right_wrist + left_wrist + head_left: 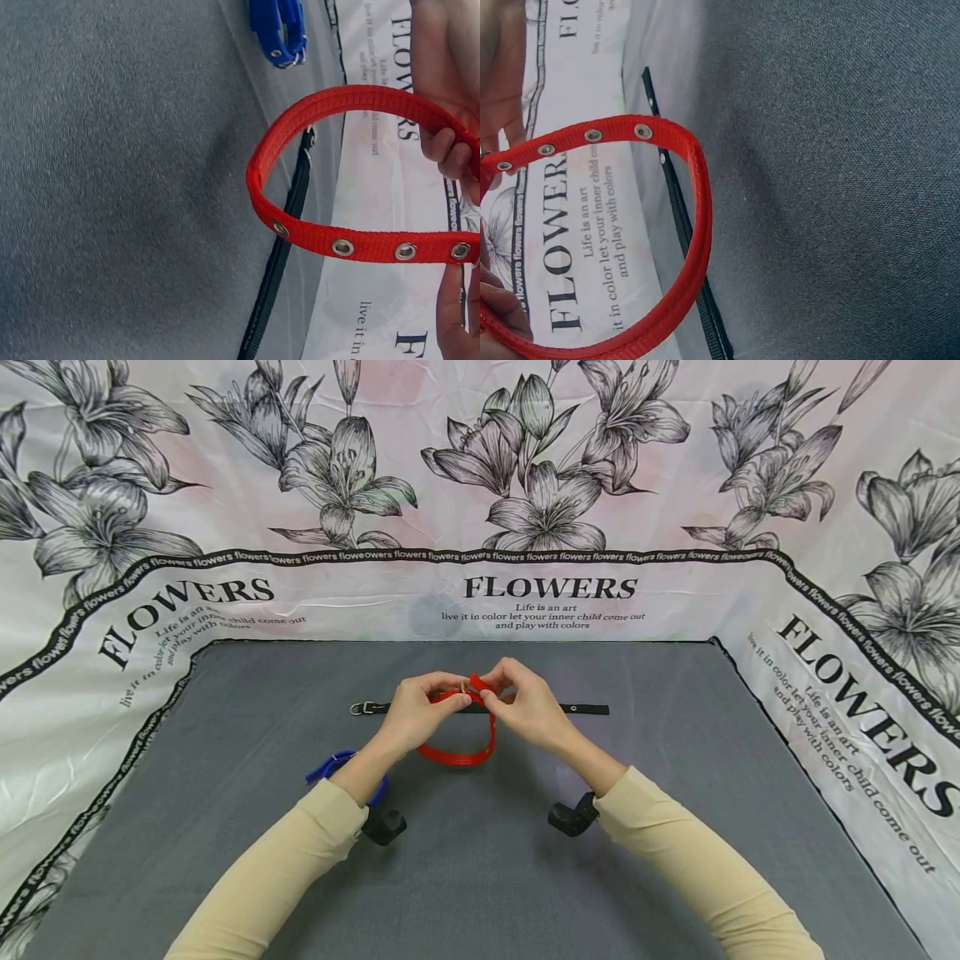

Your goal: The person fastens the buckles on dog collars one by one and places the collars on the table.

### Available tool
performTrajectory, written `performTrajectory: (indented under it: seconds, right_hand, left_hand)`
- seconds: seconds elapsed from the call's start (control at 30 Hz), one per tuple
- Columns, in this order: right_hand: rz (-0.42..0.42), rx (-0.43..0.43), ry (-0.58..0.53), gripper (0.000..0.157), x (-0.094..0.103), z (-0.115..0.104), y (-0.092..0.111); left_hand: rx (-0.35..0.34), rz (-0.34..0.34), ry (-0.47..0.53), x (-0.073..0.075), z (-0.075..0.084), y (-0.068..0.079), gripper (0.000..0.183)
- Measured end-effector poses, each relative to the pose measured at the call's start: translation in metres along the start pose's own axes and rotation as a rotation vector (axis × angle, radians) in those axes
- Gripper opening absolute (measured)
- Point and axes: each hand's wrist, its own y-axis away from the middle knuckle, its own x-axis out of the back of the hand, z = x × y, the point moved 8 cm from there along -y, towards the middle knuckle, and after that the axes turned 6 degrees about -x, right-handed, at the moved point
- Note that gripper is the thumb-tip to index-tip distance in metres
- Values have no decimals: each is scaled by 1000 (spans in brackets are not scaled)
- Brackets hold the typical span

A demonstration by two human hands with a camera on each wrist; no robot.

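Note:
Both hands hold a red collar (459, 759) up off the table, bent round into a loop. Its strap has several metal eyelets, plain in the left wrist view along the red collar (703, 217) and in the right wrist view on the same collar (360, 244). My left hand (417, 706) pinches the buckle end. My right hand (528, 706) pinches the other end close beside it, where the two ends meet. Fingers partly hide the buckle. Behind the hands, a black collar (588, 710) lies stretched out flat, its metal buckle at the left.
A blue collar (330, 766), curled into a loop and fastened, lies at the left, partly behind the left forearm. Grey cloth (480, 877) covers the table. A white flower-printed sheet (375, 602) rises at the back and sides. Black wrist cameras (573, 815) hang under both wrists.

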Motion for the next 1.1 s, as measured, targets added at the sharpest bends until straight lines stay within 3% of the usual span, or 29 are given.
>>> performTrajectory:
  seconds: [0.23, 0.3, 0.47, 0.53, 0.87, 1.1]
  right_hand:
    - [-45, 32, 91, 9, -1, -6, -2]
    - [-58, 37, 111, 10, -2, -8, -2]
    - [-92, 45, 136, 12, -2, -10, -1]
    - [-96, 50, 141, 12, -3, -10, -1]
    - [-52, 71, 86, 11, -5, -6, 4]
    - [-8, 42, 49, 13, -4, -4, 5]
  left_hand:
    - [-26, 27, 47, 2, 3, 1, 27]
    - [-19, 26, 48, 3, 10, 4, 27]
    - [-23, 31, 34, 3, 9, 4, 28]
    - [-34, 31, 31, 2, 2, 2, 28]
    - [-25, 1, 30, -1, 0, 3, 19]
    - [-46, 7, 36, -1, 0, 3, 17]
